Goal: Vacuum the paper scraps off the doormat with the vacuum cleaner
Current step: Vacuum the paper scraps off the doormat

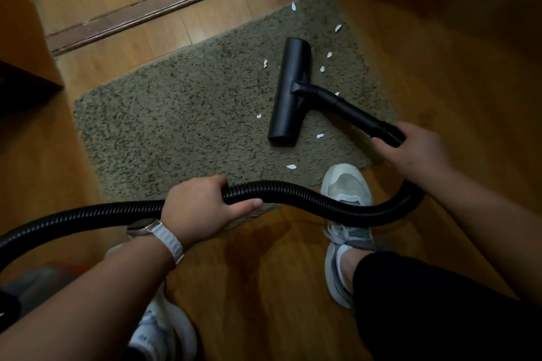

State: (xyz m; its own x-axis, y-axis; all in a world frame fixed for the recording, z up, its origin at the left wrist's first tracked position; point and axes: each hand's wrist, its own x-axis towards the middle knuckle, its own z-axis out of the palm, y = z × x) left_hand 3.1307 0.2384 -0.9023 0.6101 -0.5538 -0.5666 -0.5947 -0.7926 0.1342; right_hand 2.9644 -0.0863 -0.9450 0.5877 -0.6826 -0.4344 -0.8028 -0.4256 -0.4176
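Shaggy grey-green rectangular doormat (176,126) is lying skewed. Small white torn paper scraps (291,167) are sitting scattered over its right half, around the black plastic T-shaped vacuum nozzle (290,91), which is resting flat on the pile. Ribbed black hose (308,196) is looping across the near edge.

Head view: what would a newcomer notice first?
The black floor nozzle sits on the right half of the doormat, white paper scraps scattered around it. Nearer, the ribbed hose curves across, gripped by the left hand mid-length and the right hand at the wand end.

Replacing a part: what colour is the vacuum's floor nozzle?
The floor nozzle is plain black; head view shows it best.
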